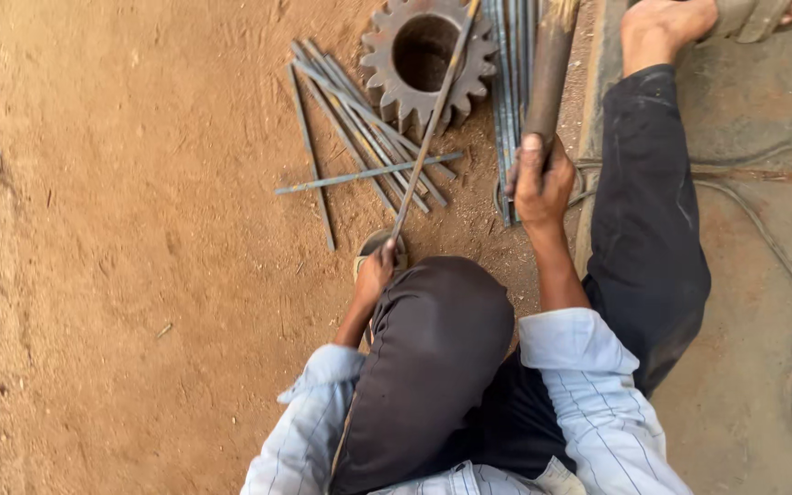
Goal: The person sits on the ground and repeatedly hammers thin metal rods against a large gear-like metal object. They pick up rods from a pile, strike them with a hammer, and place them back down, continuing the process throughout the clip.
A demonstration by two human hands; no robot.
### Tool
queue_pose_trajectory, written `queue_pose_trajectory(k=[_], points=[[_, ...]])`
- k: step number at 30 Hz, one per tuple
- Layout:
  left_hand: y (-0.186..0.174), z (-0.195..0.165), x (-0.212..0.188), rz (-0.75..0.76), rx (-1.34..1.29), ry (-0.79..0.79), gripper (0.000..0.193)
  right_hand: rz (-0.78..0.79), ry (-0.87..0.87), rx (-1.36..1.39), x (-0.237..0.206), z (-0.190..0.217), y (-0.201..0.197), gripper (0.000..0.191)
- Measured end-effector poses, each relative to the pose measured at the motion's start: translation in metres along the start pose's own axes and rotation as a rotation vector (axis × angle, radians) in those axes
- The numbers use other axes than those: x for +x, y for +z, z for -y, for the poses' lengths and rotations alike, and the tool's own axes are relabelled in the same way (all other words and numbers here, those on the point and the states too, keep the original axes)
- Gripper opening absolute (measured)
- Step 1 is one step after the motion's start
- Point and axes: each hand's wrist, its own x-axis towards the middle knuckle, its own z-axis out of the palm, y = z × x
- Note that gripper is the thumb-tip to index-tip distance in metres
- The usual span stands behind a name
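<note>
My left hand [376, 275] grips thin rod [433, 119], tip over gear [428, 60] at 12. Right hand [541, 179] wraps hammer handle [550, 73]. Risk: rod skids off gear teeth, strike hits fingers; loose rods [359, 128] at 11 may roll underfoot.

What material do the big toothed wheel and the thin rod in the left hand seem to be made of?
The big rusty toothed wheel looks like cast iron or steel: brown, rough, matt. The thin grey rod in the left hand seems steel, dull with rust patches.
</note>
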Motion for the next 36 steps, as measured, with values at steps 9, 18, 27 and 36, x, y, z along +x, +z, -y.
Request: queue_pose_trajectory(k=[9,18,27,36], points=[[-0.006,0.032,-0.036,-0.060,0.039,-0.060,0.071,0.152,0.282,-0.495,-0.030,-0.073,0.027,0.056],[-0.014,-0.082,0.021,0.388,-0.890,-0.324,0.044,0.238,0.493,-0.667,-0.035,-0.087,0.030,0.057],[-0.057,-0.300,0.047,0.687,-1.449,-0.016,0.046,0.161,0.349,-0.582,-0.051,-0.102,0.042,0.066],[-0.050,-0.314,0.059,0.756,-1.391,0.222,0.047,0.186,0.492,-0.502,-0.048,-0.068,0.053,0.073]])
